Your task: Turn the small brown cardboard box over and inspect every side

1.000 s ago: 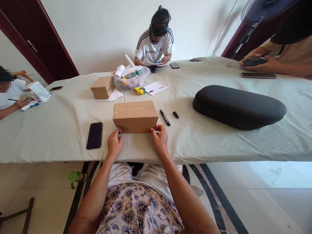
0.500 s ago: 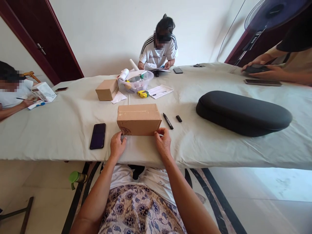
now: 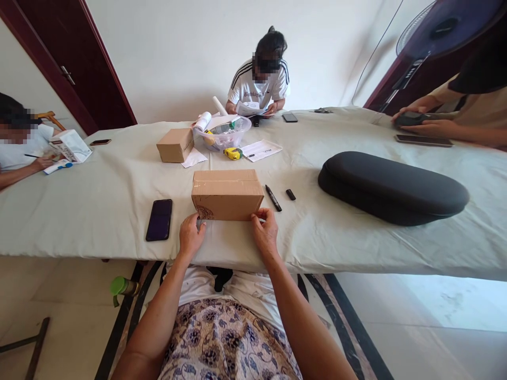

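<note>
A brown cardboard box with clear tape along its top lies flat on the cloth-covered table, right in front of me. My left hand is against the near left corner of the box, fingers on its lower edge. My right hand touches the near right corner in the same way. A black smartphone lies to the left of my left hand, apart from it. To the right of the box are a black marker and its small black cap.
Farther along the table stand a smaller cardboard box, a plastic bowl, a yellow tape measure and papers. A large black padded case lies to the right. Co-workers sit around the table; one person's hands hold a dark object.
The whole view has shifted slightly with my head. The box and my hands stay in nearly the same place on the table.
</note>
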`<move>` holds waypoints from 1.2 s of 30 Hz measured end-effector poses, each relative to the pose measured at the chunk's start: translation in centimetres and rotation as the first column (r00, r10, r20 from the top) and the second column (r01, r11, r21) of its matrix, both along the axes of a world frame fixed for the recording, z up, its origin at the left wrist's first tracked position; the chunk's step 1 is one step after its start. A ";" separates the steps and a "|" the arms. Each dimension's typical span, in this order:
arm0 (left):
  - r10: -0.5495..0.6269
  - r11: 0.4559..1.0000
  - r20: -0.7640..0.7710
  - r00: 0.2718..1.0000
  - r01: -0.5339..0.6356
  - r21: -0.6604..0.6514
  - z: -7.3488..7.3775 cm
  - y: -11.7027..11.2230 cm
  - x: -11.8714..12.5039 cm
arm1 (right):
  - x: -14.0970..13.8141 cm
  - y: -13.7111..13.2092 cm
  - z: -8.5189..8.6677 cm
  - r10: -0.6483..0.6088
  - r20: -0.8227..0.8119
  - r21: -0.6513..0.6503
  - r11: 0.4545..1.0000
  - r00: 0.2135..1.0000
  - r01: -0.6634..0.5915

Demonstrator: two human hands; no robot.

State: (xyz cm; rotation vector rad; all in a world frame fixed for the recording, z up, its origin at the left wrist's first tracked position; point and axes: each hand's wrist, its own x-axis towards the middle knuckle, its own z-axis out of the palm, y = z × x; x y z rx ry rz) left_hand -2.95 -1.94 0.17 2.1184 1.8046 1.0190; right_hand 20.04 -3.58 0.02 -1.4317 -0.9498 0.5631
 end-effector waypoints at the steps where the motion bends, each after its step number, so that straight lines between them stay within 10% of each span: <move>1: 0.003 1.000 -0.004 1.000 -0.003 0.001 0.0 0.0 0.0 | 0.0 0.0 -0.1 -0.002 0.002 0.004 1.000 1.000 0.002; 28: -0.074 0.997 0.184 0.980 0.066 0.047 -1.0 0.0 -0.5 | 0.3 0.2 -0.9 -0.043 -0.090 0.141 0.988 0.995 0.055; 36: 0.058 0.982 0.455 0.889 -0.134 0.136 1.1 -0.9 -1.0 | 2.2 -1.1 1.9 -0.226 0.066 0.216 0.954 0.972 0.207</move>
